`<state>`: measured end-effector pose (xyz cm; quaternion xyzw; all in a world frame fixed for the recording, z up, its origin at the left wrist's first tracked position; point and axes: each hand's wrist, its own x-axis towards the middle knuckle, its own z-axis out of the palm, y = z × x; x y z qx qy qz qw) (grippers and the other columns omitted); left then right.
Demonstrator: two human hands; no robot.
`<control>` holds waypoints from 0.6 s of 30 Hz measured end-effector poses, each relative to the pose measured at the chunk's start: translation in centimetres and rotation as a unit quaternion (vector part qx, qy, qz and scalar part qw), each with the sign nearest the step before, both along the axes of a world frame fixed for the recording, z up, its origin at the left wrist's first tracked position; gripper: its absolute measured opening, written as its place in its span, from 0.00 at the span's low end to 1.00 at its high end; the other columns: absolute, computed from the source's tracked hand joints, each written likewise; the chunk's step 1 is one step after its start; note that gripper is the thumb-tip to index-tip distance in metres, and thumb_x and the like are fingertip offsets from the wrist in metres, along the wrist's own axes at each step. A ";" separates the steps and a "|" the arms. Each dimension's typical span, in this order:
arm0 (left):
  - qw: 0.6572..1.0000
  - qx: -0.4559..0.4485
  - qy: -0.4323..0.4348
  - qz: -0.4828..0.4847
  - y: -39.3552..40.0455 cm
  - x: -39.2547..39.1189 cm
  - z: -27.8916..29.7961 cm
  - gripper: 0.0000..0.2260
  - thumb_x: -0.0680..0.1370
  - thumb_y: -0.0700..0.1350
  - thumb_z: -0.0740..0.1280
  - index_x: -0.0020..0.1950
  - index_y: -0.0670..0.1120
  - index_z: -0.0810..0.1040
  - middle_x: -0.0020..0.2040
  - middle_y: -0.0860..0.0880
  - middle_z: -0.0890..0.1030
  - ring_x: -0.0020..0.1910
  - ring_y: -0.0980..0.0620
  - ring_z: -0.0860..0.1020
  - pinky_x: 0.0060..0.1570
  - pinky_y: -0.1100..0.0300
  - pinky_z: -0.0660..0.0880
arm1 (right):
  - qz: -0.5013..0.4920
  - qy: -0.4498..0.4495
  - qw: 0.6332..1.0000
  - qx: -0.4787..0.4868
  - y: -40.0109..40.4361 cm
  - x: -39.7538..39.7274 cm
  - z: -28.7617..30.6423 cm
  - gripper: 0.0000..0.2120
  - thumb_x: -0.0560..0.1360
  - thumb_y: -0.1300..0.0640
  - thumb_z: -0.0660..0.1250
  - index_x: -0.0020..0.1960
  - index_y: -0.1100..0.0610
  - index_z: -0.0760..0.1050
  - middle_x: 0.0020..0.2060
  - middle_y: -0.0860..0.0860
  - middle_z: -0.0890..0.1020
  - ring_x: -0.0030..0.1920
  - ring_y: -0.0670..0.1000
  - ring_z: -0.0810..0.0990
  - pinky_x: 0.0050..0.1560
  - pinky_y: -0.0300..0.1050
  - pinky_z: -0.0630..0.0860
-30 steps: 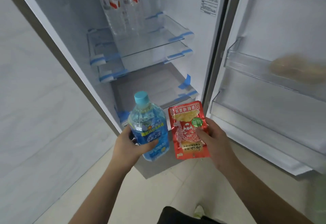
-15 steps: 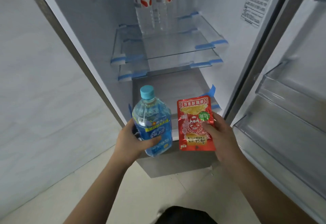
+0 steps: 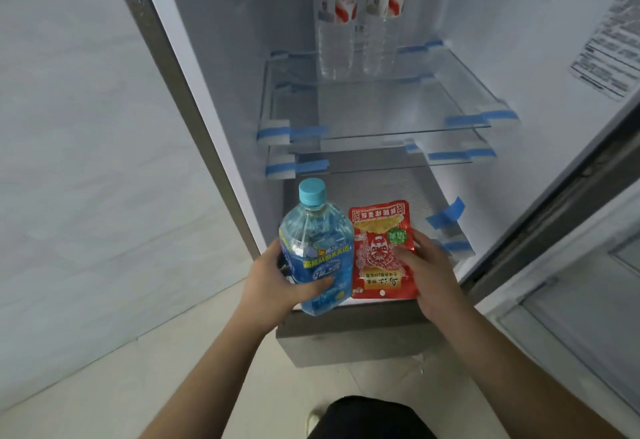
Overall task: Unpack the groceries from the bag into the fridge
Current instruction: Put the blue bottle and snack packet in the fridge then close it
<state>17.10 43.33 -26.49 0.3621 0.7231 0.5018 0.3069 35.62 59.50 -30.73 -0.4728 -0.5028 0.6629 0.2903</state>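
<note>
My left hand [image 3: 273, 283] grips a blue drink bottle [image 3: 317, 248] with a light-blue cap, held upright. Beside it, my right hand [image 3: 429, 272] pinches a red snack packet [image 3: 379, 251] by its right edge, its print upside down. Both items are in front of the open fridge [image 3: 221, 58], just above its lowest level. Two clear water bottles [image 3: 360, 33] with red-and-white labels stand at the back of the upper glass shelf [image 3: 381, 116].
A second glass shelf [image 3: 363, 161] lies just below the first; blue tape holds both at their corners. The open fridge door [image 3: 581, 300] with its clear bins is at the right. A grey wall [image 3: 69, 161] stands at the left, tiled floor below.
My view has swung from the door bins toward the fridge interior, which now fills the frame. Both hands with the bottle and packet have moved closer to the lower shelves.
</note>
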 end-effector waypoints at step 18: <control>0.999 -0.029 0.006 0.043 2.7 -1.0 -1.6 0.28 0.62 0.49 0.81 0.59 0.54 0.75 0.52 0.62 0.83 0.52 0.61 0.81 0.49 0.61 0.80 | 0.002 -0.028 0.993 -0.119 8.1 -6.7 -6.3 0.12 0.76 0.60 0.67 0.59 0.50 0.75 0.50 0.53 0.84 0.48 0.56 0.84 0.51 0.56 0.80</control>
